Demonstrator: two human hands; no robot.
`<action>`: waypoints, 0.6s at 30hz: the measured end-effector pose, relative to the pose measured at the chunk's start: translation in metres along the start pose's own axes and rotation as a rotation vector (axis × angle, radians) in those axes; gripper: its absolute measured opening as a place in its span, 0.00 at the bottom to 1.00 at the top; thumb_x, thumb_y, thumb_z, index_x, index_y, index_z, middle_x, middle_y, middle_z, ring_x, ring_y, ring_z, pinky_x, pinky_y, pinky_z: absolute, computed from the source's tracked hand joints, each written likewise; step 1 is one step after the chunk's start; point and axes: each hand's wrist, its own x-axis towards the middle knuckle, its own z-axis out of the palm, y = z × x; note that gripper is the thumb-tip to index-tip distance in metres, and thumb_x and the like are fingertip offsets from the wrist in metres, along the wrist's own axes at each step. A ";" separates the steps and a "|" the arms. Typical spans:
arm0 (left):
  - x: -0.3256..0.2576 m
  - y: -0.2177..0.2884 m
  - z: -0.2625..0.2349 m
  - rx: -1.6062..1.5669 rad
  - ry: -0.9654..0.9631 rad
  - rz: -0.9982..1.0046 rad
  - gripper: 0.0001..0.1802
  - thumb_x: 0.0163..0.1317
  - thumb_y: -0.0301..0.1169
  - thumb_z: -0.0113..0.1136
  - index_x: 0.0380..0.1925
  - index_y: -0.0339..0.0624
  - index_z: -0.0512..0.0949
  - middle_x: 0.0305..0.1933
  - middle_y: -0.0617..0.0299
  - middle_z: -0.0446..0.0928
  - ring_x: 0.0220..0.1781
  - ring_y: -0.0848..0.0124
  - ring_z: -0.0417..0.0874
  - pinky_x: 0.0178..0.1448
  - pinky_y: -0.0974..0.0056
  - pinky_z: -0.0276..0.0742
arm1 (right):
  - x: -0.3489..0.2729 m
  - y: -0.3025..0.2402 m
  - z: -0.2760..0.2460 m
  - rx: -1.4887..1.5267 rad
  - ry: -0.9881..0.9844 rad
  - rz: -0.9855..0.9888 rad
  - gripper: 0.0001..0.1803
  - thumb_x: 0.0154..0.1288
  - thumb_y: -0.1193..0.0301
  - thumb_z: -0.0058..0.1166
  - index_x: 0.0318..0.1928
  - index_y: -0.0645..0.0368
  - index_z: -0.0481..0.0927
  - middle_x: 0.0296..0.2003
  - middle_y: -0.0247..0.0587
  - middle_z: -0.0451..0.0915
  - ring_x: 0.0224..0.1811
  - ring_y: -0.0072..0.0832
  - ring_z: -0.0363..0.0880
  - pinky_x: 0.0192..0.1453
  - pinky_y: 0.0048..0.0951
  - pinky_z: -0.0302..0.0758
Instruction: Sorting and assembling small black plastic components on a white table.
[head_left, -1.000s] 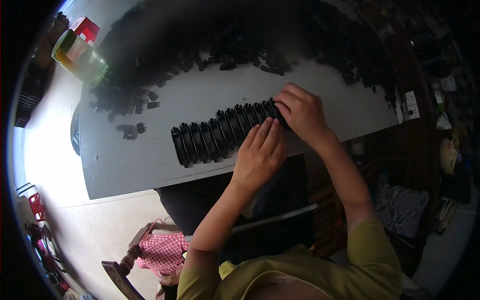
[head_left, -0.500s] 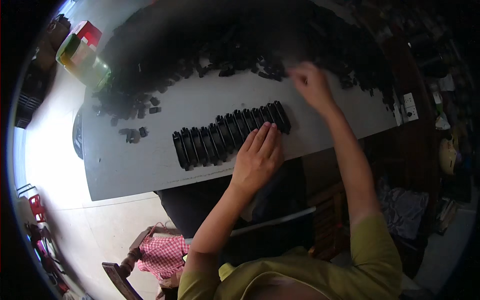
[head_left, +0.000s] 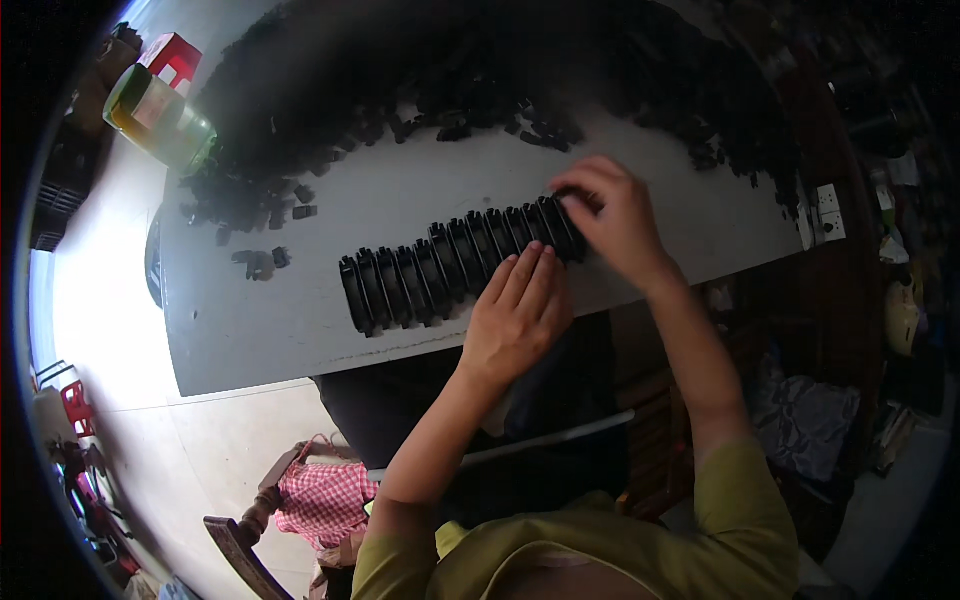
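Observation:
A row of long, narrow black plastic pieces [head_left: 400,284] stands side by side on the table, its right part set a little farther back than its left part. My left hand [head_left: 518,315] lies with fingers stretched out, the tips resting on the near side of the row toward its right end. At the far right end, my right hand [head_left: 618,215] has thumb and forefinger closed on a small black plastic piece [head_left: 566,194]. Its exact shape is mostly hidden by the fingers, and it meets the top of the last long piece.
A large heap of small black pieces [head_left: 470,85] covers the far part of the grey table [head_left: 260,335]. Loose bits [head_left: 265,262] lie at the left. A clear jar [head_left: 160,120] and a red box [head_left: 170,58] stand far left. A wooden chair [head_left: 240,560] is below.
My right hand has come back from the edge of the heap to the right end of the row, with a small black piece in its fingers. My left hand stays on the row.

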 end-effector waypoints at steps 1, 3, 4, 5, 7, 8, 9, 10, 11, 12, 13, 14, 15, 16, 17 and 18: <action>0.000 0.000 0.001 -0.003 0.000 -0.003 0.16 0.54 0.30 0.58 0.42 0.34 0.80 0.51 0.50 0.79 0.58 0.59 0.79 0.61 0.57 0.74 | -0.002 0.002 0.007 -0.049 -0.002 -0.087 0.06 0.58 0.81 0.56 0.36 0.63 0.82 0.36 0.43 0.79 0.36 0.38 0.80 0.40 0.33 0.78; 0.000 -0.001 0.001 -0.002 0.000 -0.006 0.16 0.54 0.30 0.59 0.42 0.34 0.80 0.51 0.51 0.79 0.58 0.59 0.79 0.61 0.57 0.74 | -0.003 0.001 0.015 -0.103 -0.012 -0.128 0.08 0.56 0.82 0.58 0.37 0.63 0.82 0.35 0.42 0.79 0.36 0.36 0.80 0.38 0.31 0.78; 0.001 -0.001 0.001 -0.014 0.009 -0.007 0.16 0.54 0.30 0.59 0.42 0.34 0.81 0.50 0.51 0.79 0.57 0.59 0.79 0.60 0.57 0.75 | -0.004 0.000 0.018 -0.157 -0.020 -0.173 0.10 0.54 0.83 0.59 0.38 0.63 0.83 0.34 0.41 0.79 0.35 0.33 0.81 0.37 0.29 0.77; 0.001 -0.001 0.001 -0.026 0.017 -0.008 0.16 0.54 0.29 0.59 0.41 0.34 0.81 0.50 0.51 0.79 0.57 0.59 0.79 0.60 0.57 0.75 | -0.005 0.000 0.021 -0.202 -0.029 -0.144 0.09 0.54 0.81 0.61 0.38 0.62 0.84 0.34 0.41 0.79 0.34 0.36 0.80 0.37 0.31 0.77; 0.001 0.000 0.003 -0.028 0.027 -0.012 0.15 0.53 0.29 0.59 0.40 0.33 0.81 0.50 0.51 0.79 0.57 0.59 0.79 0.59 0.57 0.75 | -0.007 -0.001 0.022 -0.229 -0.021 -0.167 0.06 0.56 0.79 0.60 0.36 0.62 0.83 0.34 0.39 0.78 0.34 0.36 0.80 0.37 0.32 0.77; 0.001 0.000 0.003 -0.034 0.036 -0.013 0.14 0.53 0.29 0.59 0.40 0.33 0.81 0.50 0.50 0.79 0.56 0.59 0.79 0.59 0.57 0.75 | -0.007 -0.001 0.023 -0.259 -0.011 -0.185 0.04 0.58 0.76 0.60 0.35 0.61 0.82 0.33 0.37 0.77 0.33 0.36 0.80 0.36 0.34 0.77; 0.001 0.000 0.003 -0.035 0.037 -0.015 0.14 0.53 0.29 0.59 0.40 0.33 0.81 0.50 0.50 0.79 0.56 0.59 0.79 0.59 0.57 0.75 | -0.008 -0.002 0.022 -0.261 -0.013 -0.185 0.04 0.58 0.76 0.60 0.35 0.61 0.82 0.33 0.37 0.77 0.33 0.36 0.80 0.36 0.34 0.77; 0.001 0.000 0.002 -0.031 0.023 -0.024 0.14 0.53 0.28 0.60 0.41 0.36 0.81 0.50 0.53 0.79 0.57 0.60 0.79 0.59 0.57 0.75 | -0.009 -0.003 0.021 -0.303 -0.020 -0.213 0.03 0.58 0.76 0.59 0.34 0.61 0.82 0.32 0.37 0.77 0.32 0.37 0.80 0.35 0.34 0.77; 0.001 0.001 0.002 -0.028 0.009 -0.033 0.15 0.53 0.28 0.61 0.41 0.38 0.81 0.51 0.56 0.79 0.58 0.62 0.79 0.59 0.57 0.76 | -0.010 -0.004 0.020 -0.346 -0.026 -0.240 0.03 0.58 0.76 0.58 0.34 0.61 0.81 0.31 0.37 0.76 0.31 0.37 0.79 0.33 0.34 0.76; 0.001 0.000 0.002 -0.029 0.009 -0.036 0.15 0.53 0.28 0.61 0.41 0.38 0.81 0.51 0.56 0.79 0.58 0.62 0.79 0.59 0.57 0.76 | -0.010 -0.007 0.019 -0.346 -0.029 -0.240 0.03 0.58 0.76 0.58 0.34 0.61 0.81 0.31 0.37 0.76 0.31 0.37 0.79 0.33 0.34 0.76; 0.000 0.000 0.002 -0.036 0.017 -0.040 0.14 0.53 0.28 0.61 0.41 0.38 0.81 0.51 0.56 0.79 0.57 0.62 0.80 0.59 0.58 0.76 | -0.010 -0.010 0.018 -0.384 -0.087 -0.193 0.05 0.58 0.76 0.58 0.36 0.61 0.82 0.32 0.37 0.77 0.32 0.36 0.80 0.35 0.33 0.76; 0.000 0.000 0.001 -0.043 0.025 -0.044 0.14 0.53 0.28 0.61 0.40 0.38 0.81 0.50 0.56 0.80 0.57 0.62 0.80 0.58 0.58 0.76 | -0.010 -0.013 0.016 -0.423 -0.144 -0.145 0.06 0.59 0.77 0.58 0.38 0.61 0.83 0.33 0.38 0.77 0.34 0.35 0.80 0.36 0.32 0.76; 0.000 0.000 0.001 -0.043 0.024 -0.047 0.14 0.53 0.28 0.61 0.40 0.38 0.81 0.50 0.56 0.80 0.57 0.62 0.80 0.58 0.58 0.76 | -0.011 -0.016 0.014 -0.422 -0.147 -0.145 0.06 0.59 0.77 0.58 0.38 0.61 0.83 0.33 0.38 0.77 0.34 0.35 0.80 0.36 0.32 0.76; 0.001 0.000 0.001 -0.056 0.031 -0.042 0.13 0.53 0.28 0.60 0.39 0.36 0.81 0.50 0.53 0.79 0.57 0.60 0.80 0.59 0.57 0.76 | -0.011 -0.018 0.011 -0.426 -0.189 -0.132 0.07 0.59 0.77 0.57 0.39 0.61 0.83 0.33 0.38 0.77 0.33 0.35 0.79 0.37 0.32 0.76; 0.001 0.000 0.000 -0.068 0.038 -0.037 0.13 0.53 0.28 0.59 0.38 0.34 0.81 0.50 0.50 0.79 0.57 0.58 0.79 0.59 0.56 0.75 | -0.012 -0.020 0.009 -0.430 -0.231 -0.121 0.07 0.60 0.77 0.56 0.40 0.61 0.83 0.33 0.38 0.76 0.33 0.34 0.78 0.37 0.32 0.75; 0.001 0.000 0.001 -0.070 0.043 -0.034 0.13 0.53 0.28 0.59 0.38 0.34 0.81 0.50 0.50 0.79 0.57 0.58 0.79 0.59 0.56 0.75 | -0.013 -0.020 0.008 -0.435 -0.228 -0.121 0.07 0.60 0.77 0.56 0.40 0.61 0.83 0.33 0.38 0.76 0.33 0.34 0.78 0.37 0.32 0.75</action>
